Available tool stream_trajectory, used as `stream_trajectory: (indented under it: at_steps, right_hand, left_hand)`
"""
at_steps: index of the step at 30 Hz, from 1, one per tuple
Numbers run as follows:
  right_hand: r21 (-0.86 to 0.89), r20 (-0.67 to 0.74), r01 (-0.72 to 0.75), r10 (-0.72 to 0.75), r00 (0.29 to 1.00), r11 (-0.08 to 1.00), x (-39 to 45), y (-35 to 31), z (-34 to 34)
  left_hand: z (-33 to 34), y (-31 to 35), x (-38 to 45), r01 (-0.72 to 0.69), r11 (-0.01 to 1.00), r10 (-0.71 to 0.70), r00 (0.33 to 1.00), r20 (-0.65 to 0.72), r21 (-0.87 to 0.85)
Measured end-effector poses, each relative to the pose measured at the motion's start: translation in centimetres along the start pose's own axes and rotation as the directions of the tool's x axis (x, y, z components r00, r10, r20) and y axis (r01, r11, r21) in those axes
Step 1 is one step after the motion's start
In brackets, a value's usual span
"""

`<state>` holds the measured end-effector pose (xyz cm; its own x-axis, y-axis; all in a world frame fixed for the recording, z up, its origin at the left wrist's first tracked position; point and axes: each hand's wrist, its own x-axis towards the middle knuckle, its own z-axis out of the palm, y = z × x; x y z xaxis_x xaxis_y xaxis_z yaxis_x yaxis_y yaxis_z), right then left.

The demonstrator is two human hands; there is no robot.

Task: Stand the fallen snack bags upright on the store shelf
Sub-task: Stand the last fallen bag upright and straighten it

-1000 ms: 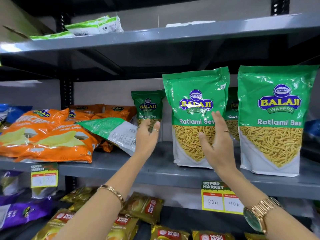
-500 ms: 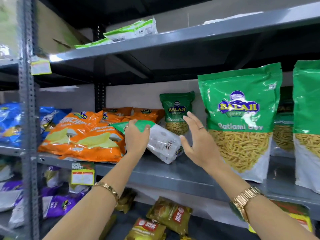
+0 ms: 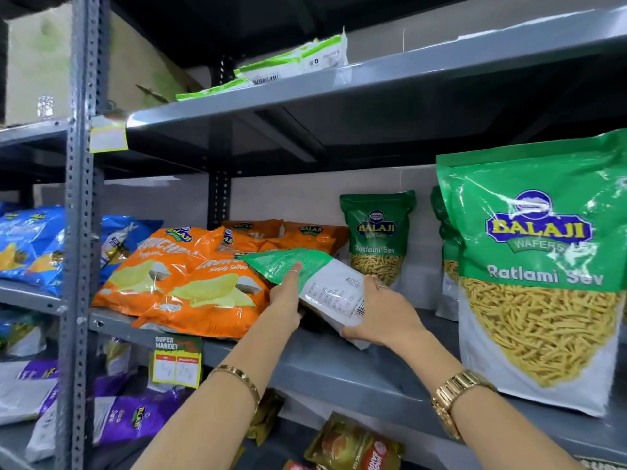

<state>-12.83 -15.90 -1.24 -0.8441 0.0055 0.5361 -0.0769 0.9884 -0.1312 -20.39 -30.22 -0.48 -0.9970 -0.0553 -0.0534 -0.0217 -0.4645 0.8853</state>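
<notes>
- Green-and-white fallen bag (image 3: 317, 290) is being gripped by both hands, back side up, tilted, top end leaning on the orange chip bags (image 3: 190, 279), lower end near the grey shelf (image 3: 356, 371) front edge.
- Left hand (image 3: 286, 305) is being reached forward, forearm extended, thumb laid on the bag's green top, fingers tucked underneath.
- Right hand (image 3: 383, 313) is being wrapped around the bag's white lower edge, palm down, wrist bent inward.
- Gold bracelet (image 3: 237, 376) is being worn on the left wrist, gold watch (image 3: 456, 398) on the right.
- Upright Ratlami Sev bags (image 3: 539, 266) are being kept standing just to the right.
</notes>
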Motion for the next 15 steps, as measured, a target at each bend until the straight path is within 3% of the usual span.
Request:
stream_trajectory:
  at_steps: [7, 11, 15]
  right_hand:
    - [-0.026, -0.056, -0.008, 0.007, 0.998, 1.0, -0.4, 0.4, 0.2]
    - [0.01, -0.105, -0.033, 0.034, 0.994, 0.999, -1.1, 0.8, 0.3]
    - [0.133, -0.086, -0.094, 0.106, 0.991, 0.987, -1.6, 1.2, 0.3]
  left_hand:
    - [1.0, 1.7, 1.3, -0.039, 0.981, 0.052, 0.996, 0.066, -0.191]
    - [1.7, 4.8, 0.8, -0.173, 0.985, 0.174, 0.984, 0.038, -0.028]
    - [3.4, 7.5, -1.4, -0.27, 0.962, 0.27, 0.963, 0.022, 0.027]
